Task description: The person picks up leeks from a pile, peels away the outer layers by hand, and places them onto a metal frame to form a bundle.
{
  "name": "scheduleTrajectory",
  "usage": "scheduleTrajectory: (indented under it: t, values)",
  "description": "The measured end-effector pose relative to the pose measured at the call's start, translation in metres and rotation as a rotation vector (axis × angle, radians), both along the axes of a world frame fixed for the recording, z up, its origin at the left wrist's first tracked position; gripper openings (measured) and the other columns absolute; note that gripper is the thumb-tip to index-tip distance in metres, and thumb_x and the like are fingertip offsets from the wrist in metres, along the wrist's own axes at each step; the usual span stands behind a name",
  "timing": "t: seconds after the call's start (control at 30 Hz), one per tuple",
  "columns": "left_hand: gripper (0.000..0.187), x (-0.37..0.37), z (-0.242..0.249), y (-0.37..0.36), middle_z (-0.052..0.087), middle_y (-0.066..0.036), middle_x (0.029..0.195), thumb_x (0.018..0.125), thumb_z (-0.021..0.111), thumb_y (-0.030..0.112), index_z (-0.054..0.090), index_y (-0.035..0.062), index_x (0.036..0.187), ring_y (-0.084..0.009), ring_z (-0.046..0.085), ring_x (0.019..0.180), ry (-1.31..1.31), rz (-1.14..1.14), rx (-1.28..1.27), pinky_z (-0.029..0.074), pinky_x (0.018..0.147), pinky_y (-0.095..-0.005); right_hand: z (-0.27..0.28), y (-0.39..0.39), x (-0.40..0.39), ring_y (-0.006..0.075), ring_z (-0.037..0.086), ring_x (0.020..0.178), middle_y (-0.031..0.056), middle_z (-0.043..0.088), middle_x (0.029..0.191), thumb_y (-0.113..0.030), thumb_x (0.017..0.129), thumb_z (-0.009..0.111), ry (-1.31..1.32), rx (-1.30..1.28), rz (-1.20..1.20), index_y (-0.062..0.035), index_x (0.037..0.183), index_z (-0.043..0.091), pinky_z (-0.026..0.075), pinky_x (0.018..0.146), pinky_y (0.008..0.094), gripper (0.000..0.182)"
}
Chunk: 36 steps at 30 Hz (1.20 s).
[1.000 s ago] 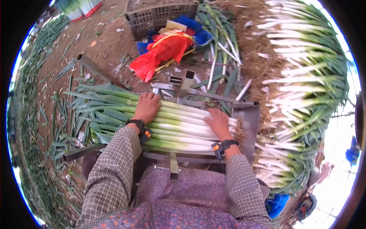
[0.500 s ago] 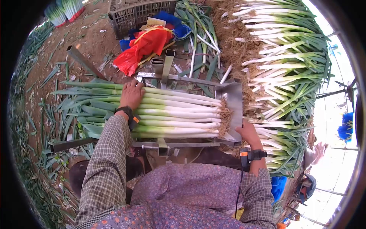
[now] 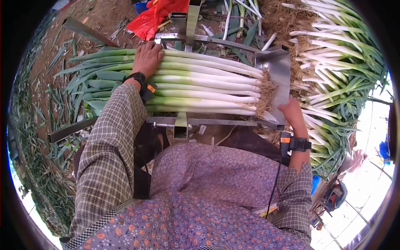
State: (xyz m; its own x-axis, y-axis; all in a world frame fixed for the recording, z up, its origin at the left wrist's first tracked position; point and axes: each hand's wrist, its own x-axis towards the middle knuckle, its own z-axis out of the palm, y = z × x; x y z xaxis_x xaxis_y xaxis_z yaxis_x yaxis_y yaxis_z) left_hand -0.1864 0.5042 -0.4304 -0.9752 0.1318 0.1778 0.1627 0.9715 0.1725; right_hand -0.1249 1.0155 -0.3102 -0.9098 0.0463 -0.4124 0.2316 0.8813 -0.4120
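Observation:
A row of long green onions (image 3: pixel 204 85) lies side by side in a metal rack (image 3: pixel 225 122), with white stems and roots toward the right and green leaves toward the left. My left hand (image 3: pixel 148 58) rests across the far stalks where white turns to green, its fingers bent over them. At the right end, the onion roots (image 3: pixel 266 93) lie against an upright metal end plate (image 3: pixel 282 79). My right hand (image 3: pixel 293 112) is closed at the near outer edge of that plate, thumb on the metal; its other fingers are partly hidden.
More green onions (image 3: pixel 333 54) lie in a long pile on the right, roots facing the rack. Beyond the rack are a red plastic bag (image 3: pixel 156 18) and loose stalks. Metal bars (image 3: pixel 89 31) stick out at the left, and leaf scraps cover the ground.
The view has shifted, so the rack and onions appear higher and further right. Both hands stay at the same places on the onions and the end plate.

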Motion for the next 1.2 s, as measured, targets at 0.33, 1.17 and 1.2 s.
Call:
scheduleTrajectory:
  t: [0.33,1.17,1.2]
  values:
    - [0.032,-0.001,0.000,-0.001,0.055,-0.010,0.118,0.093,0.045,0.033,0.061,0.0136,0.114,-0.0274,0.054,0.114,-0.037,0.008,-0.009,0.036,0.101,-0.0427,0.005,0.000,0.010,0.0406,0.064,0.085,0.0240,0.067,0.088,-0.019,0.077,0.060,0.014,-0.046,0.095,-0.0005,0.100,0.064,0.049,0.077,0.0441,0.030]
    - [0.027,0.001,0.004,0.002,0.055,-0.010,0.110,0.090,0.050,0.029,0.062,0.0115,0.108,-0.0294,0.053,0.107,-0.007,0.014,0.003,0.037,0.097,-0.0443,0.008,0.000,0.012,0.0434,0.061,0.090,0.0254,0.065,0.094,-0.019,0.079,0.057,0.018,-0.071,0.042,-0.0014,0.101,0.062,0.048,0.080,0.0463,0.029]
    - [0.028,0.001,0.004,0.003,0.054,-0.010,0.110,0.089,0.051,0.029,0.062,0.0109,0.107,-0.0296,0.053,0.107,-0.014,0.015,0.006,0.036,0.098,-0.0444,0.007,0.002,0.012,0.0437,0.061,0.090,0.0254,0.065,0.094,-0.019,0.079,0.057,0.018,-0.088,0.045,-0.0014,0.101,0.062,0.048,0.080,0.0465,0.029]
